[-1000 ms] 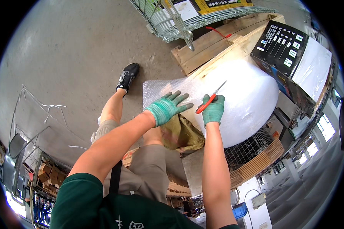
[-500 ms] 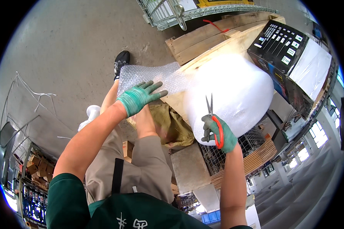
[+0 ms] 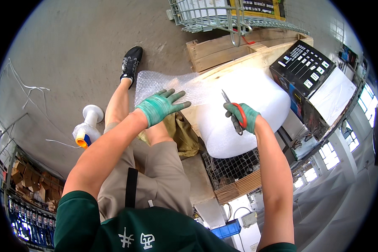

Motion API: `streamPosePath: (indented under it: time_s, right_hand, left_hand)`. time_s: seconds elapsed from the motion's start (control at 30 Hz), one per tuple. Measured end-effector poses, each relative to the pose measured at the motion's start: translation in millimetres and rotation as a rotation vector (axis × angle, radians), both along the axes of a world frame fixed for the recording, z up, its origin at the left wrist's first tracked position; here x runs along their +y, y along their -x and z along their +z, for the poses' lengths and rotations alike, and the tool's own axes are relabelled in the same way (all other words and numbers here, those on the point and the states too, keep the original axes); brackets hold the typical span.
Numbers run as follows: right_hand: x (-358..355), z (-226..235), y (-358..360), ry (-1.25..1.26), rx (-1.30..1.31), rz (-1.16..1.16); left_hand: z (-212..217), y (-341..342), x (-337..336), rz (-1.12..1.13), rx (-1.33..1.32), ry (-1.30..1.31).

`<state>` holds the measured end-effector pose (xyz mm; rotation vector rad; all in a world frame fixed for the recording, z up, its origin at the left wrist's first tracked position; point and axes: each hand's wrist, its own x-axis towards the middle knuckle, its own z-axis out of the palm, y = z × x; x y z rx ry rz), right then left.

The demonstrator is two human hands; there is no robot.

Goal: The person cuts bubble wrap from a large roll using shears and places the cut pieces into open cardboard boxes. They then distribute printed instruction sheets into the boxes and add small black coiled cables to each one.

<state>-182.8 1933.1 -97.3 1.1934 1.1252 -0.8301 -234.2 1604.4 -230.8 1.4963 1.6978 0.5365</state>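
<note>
My left hand [image 3: 160,107], in a green glove, lies flat with spread fingers on a loose sheet of bubble wrap [image 3: 155,84] pulled off a big white roll [image 3: 248,105]. My right hand [image 3: 244,117], also gloved, grips red-handled scissors [image 3: 234,112] with the blades pointing up over the roll. The roll rests on a wooden pallet [image 3: 222,50]. My bare legs and one black shoe [image 3: 131,63] show under the sheet.
A black printed box [image 3: 306,80] stands right of the roll. A wire cage [image 3: 214,17] sits behind the pallet, another wire basket [image 3: 229,168] below the roll. A white tape spool [image 3: 86,128] lies on the concrete floor at left, and shelves of boxes [image 3: 25,185] are at lower left.
My left hand has slid right across the bubble wrap sheet. My right hand with the scissors dropped from the sheet, then rose a little toward the roll's edge.
</note>
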Motion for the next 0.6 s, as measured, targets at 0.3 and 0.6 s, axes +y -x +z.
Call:
streamPosePath:
  time_s: [0.3, 0.6]
  right_hand:
    - [-9.1, 47.6, 13.3, 0.002, -0.055, 0.107]
    - [-18.7, 34.5, 10.5, 0.109, -0.208, -0.109]
  left_hand:
    - [-6.1, -9.8, -7.0, 0.052, -0.085, 0.051]
    - [-6.8, -16.9, -35.5, 0.091, -0.159, 0.093]
